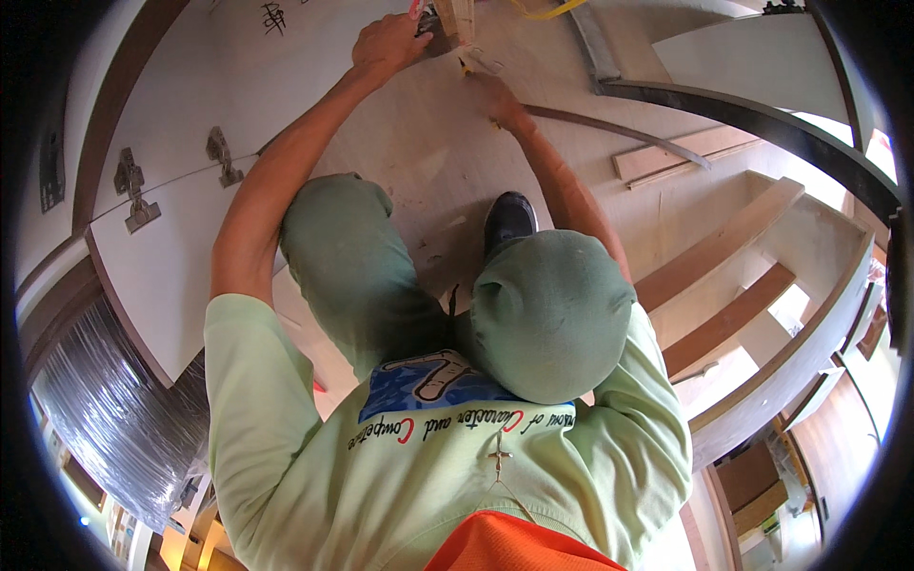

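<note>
At the top of the view my left hand (388, 45) is closed on a small dark brown piece (440, 40), beside the end of a light wooden strip (459, 17). A bit of red shows just above its fingers. My right hand (497, 101), lower and to the right, grips a slim yellow-and-black tool (465, 67) whose dark tip points up toward the brown piece. Its yellow rear end shows below the fist; the exact kind is too small to tell. Both hands are over a pale wooden surface (419, 133).
A white panel with metal hinges (130, 186) stands at left, above a plastic-wrapped bundle (124, 409). A long dark strip (619, 126) runs rightward from near my right hand. Wooden boards (685, 152), a slatted wooden frame (728, 243) and a curved dark edge (762, 119) lie at right.
</note>
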`<state>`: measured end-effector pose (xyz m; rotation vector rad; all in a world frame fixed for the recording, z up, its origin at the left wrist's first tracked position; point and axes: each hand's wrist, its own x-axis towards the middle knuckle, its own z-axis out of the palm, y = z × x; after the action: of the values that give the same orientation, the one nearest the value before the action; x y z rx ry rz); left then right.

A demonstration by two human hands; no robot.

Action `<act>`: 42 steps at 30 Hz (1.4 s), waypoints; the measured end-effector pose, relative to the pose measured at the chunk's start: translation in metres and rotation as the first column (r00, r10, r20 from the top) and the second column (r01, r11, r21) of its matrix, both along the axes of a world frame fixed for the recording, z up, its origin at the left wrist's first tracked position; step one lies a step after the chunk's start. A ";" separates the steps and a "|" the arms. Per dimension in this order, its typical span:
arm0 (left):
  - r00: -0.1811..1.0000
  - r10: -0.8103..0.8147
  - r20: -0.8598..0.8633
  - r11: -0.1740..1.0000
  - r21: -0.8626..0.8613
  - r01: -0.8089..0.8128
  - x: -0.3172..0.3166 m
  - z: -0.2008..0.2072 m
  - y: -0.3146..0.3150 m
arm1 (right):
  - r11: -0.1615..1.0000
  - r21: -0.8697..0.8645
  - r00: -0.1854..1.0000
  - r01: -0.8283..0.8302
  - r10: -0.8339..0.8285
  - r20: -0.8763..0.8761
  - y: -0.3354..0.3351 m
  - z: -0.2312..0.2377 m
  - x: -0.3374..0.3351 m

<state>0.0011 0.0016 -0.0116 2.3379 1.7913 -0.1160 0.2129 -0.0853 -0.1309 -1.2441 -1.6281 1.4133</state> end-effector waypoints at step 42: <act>0.997 -0.075 0.005 0.991 0.115 0.074 -0.002 0.004 -0.006 | 0.922 -0.386 0.973 0.030 0.061 0.224 0.052 0.015 -0.021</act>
<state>-0.0012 -0.0042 -0.0076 2.4812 1.7503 -0.0129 0.1922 -0.0331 -0.1161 -1.6788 -1.5526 1.7118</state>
